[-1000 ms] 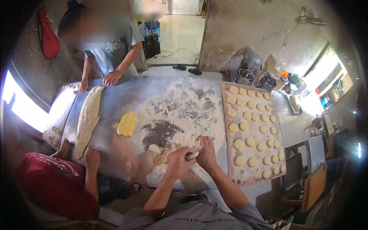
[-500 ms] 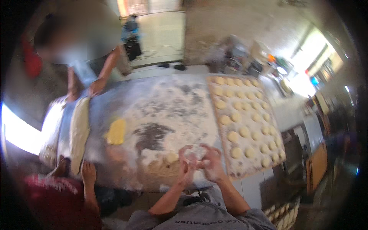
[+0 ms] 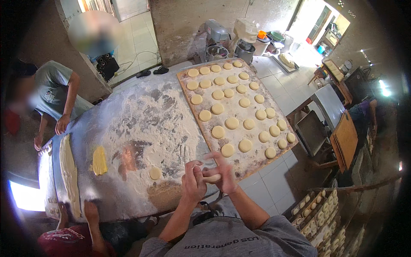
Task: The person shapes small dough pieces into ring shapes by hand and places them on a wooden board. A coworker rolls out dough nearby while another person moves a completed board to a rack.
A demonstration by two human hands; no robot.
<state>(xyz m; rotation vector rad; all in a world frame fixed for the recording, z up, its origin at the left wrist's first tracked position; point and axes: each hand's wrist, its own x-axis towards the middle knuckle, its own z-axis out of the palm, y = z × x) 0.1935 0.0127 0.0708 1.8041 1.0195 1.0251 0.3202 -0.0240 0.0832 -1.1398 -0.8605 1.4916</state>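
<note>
Close to the table's near edge, my left hand (image 3: 194, 182) and my right hand (image 3: 225, 174) meet around a small round of pale dough (image 3: 212, 178). My left fingers are closed at its left side; my right hand, smeared by motion, curls over its right side. A pale, blurred shape shows between the hands above the dough, and I cannot make out what it is. Left of my hands, one flat dough round (image 3: 155, 173) lies on the floured table (image 3: 171, 103). Just beyond my right hand is a wooden board (image 3: 236, 135) bearing rows of dough rounds.
A yellow slab of fat or dough (image 3: 99, 160) and a long dough strip (image 3: 68, 171) lie to the left. Co-workers stand at the table's far-left and near-left sides. Mixers (image 3: 217, 32) stand by the back wall. Trays of dough pieces (image 3: 323, 214) fill a rack at lower right.
My view has swung right, so the board sits nearer the middle. My hands stay together, with the dough round now showing between them. The far-left co-worker's arms have shifted on the table.
</note>
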